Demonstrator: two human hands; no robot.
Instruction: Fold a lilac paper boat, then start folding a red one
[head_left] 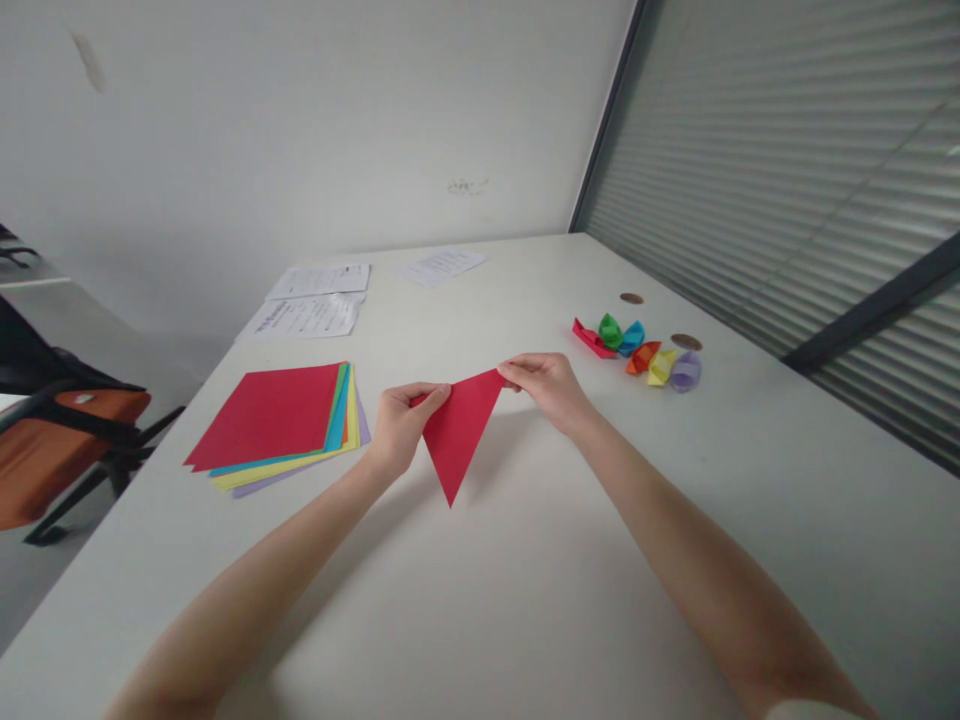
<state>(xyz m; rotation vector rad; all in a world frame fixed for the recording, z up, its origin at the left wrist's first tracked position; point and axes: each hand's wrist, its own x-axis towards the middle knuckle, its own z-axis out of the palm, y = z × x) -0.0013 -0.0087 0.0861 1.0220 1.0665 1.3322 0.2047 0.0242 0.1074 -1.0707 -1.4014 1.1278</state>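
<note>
A red sheet of paper folded into a triangle (459, 430) is held up over the white table, its point hanging down toward me. My left hand (405, 420) pinches the upper left corner between thumb and fingers. At the upper right corner, my right hand (546, 385) grips the paper with its fingertips. Left of my left hand lies a fanned stack of coloured paper (270, 415), red on top, with green, blue, orange, yellow and purple edges showing.
Several small folded paper pieces (643, 357) in different colours sit in a row at the right. Printed sheets (307, 315) lie at the far left, and another printed sheet (446, 265) lies at the back. A chair (67, 440) stands beyond the table's left edge. Blinds (787, 180) rise on the right.
</note>
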